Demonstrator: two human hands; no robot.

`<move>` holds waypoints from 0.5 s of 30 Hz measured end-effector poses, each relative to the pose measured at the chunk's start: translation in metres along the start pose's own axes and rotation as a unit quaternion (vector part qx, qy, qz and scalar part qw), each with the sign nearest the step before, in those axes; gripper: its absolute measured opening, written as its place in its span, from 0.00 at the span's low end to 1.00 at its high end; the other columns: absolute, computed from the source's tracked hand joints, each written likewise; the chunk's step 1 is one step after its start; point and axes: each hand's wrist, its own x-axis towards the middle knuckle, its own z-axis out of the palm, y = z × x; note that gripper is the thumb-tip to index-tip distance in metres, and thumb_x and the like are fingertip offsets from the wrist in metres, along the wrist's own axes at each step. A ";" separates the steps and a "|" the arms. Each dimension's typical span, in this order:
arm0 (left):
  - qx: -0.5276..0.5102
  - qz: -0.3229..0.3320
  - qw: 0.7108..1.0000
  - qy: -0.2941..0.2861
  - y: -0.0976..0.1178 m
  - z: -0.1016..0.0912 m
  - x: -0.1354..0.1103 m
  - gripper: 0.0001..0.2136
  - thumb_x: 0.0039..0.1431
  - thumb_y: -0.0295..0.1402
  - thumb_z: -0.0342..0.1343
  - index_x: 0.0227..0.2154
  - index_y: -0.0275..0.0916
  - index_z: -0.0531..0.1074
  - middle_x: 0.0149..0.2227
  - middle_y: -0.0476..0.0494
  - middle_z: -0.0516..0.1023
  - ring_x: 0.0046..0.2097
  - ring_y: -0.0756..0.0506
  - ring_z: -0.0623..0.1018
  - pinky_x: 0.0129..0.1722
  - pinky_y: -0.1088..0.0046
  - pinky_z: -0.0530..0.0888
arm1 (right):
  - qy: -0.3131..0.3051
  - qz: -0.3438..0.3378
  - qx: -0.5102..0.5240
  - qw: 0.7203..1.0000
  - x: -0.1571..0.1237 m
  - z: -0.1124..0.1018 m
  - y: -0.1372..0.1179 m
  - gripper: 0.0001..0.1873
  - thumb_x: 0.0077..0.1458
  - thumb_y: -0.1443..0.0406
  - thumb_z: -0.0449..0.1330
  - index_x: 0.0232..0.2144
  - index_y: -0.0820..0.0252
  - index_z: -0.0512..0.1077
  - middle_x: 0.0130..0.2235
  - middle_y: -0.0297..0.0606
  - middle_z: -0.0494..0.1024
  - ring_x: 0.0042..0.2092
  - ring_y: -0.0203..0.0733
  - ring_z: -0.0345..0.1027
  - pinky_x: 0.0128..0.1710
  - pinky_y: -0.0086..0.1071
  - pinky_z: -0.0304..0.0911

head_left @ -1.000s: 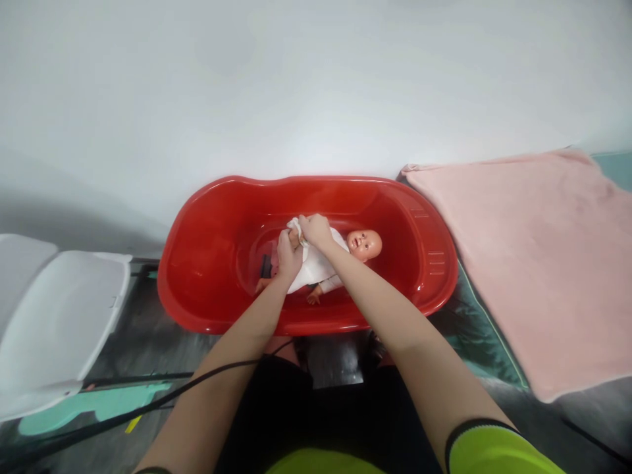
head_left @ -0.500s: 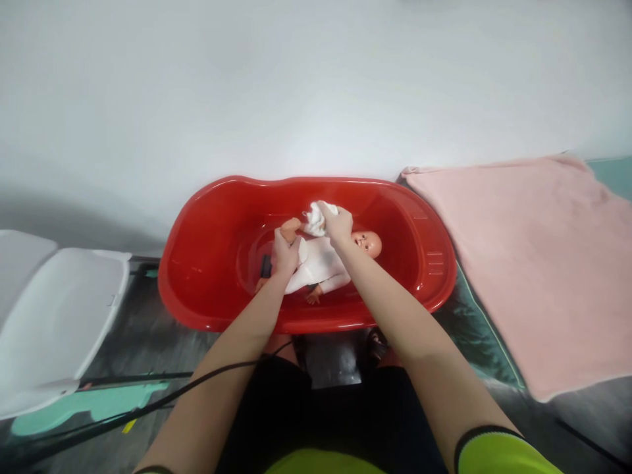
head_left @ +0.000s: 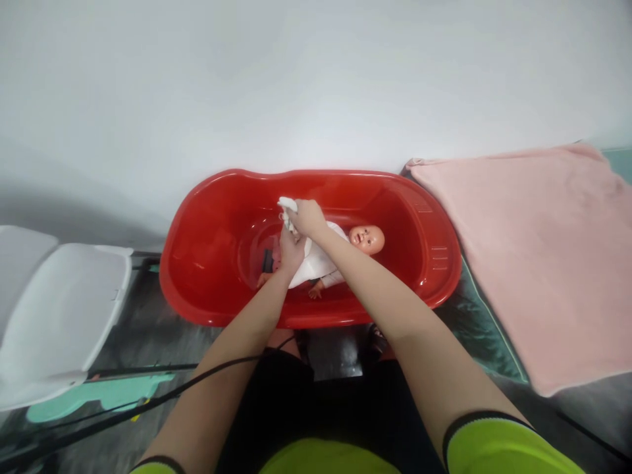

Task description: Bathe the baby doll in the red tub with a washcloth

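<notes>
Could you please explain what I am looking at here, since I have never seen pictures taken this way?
This is one camera worn on a person's head, looking down at their own two bare arms. A baby doll in a white garment lies in a red plastic baby tub. The right hand grips a white cloth; the left hand sits just below it, and what it holds is hidden. A pink towel lies to the right of the tub.

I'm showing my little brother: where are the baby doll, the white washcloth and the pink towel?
baby doll [head_left: 367,239], head view, on its head.
white washcloth [head_left: 287,207], head view, on the corner sticking out past the fingers.
pink towel [head_left: 523,263], head view, on its middle.
</notes>
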 end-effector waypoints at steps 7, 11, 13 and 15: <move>0.038 0.000 0.999 0.016 0.000 -0.009 -0.002 0.15 0.66 0.30 0.64 0.52 0.44 0.68 0.52 0.40 0.82 0.54 0.37 0.83 0.58 0.57 0.79 | 0.013 0.117 0.056 0.991 0.022 0.005 0.040 0.17 0.77 0.61 0.62 0.44 0.73 0.83 0.41 0.58 0.85 0.46 0.51 0.81 0.46 0.32 0.67; 0.035 -0.050 0.997 0.046 0.000 -0.010 0.004 0.19 0.65 0.35 0.69 0.53 0.45 0.68 0.52 0.40 0.82 0.54 0.35 0.83 0.57 0.55 0.79 | -0.017 0.145 0.045 0.988 -0.005 0.018 0.061 0.13 0.72 0.65 0.64 0.41 0.72 0.84 0.38 0.56 0.85 0.43 0.49 0.81 0.43 0.31 0.67; 0.028 -0.094 0.993 0.066 -0.006 -0.013 0.007 0.20 0.64 0.36 0.70 0.54 0.45 0.68 0.52 0.39 0.82 0.54 0.34 0.84 0.57 0.54 0.79 | -0.023 0.177 0.065 0.982 -0.021 0.020 0.073 0.14 0.73 0.64 0.64 0.40 0.71 0.84 0.38 0.55 0.86 0.43 0.49 0.81 0.42 0.31 0.67; 0.007 -0.127 0.987 0.096 -0.016 -0.018 0.012 0.20 0.66 0.38 0.67 0.56 0.44 0.69 0.54 0.36 0.82 0.56 0.34 0.83 0.59 0.54 0.78 | -0.016 0.195 0.121 0.973 -0.038 0.015 0.085 0.12 0.71 0.64 0.64 0.41 0.69 0.83 0.40 0.53 0.86 0.42 0.48 0.81 0.41 0.31 0.68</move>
